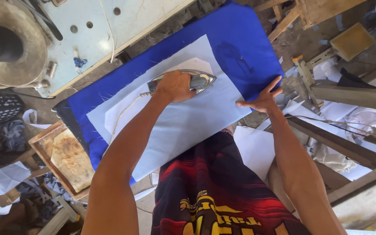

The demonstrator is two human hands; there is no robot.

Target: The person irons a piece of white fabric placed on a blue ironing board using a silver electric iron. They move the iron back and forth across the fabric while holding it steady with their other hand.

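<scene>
Left grip [175, 85] clasps iron [199, 81] (cord [122, 114] trailing).

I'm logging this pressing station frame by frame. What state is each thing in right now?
Iron: flat on the cloth, gripped by the left hand.
Light blue cloth: spread flat, a white piece on it.
Blue pad: lying under the cloth, dark patch near its far end.
Right hand: open, fingers spread, pressing the cloth's edge.

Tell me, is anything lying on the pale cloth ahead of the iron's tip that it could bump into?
Nothing visible. The left hand grips the iron, whose tip points over flat pale blue cloth towards the bare blue pad. The right hand presses the cloth's edge off to the side, apart from the iron.
</scene>
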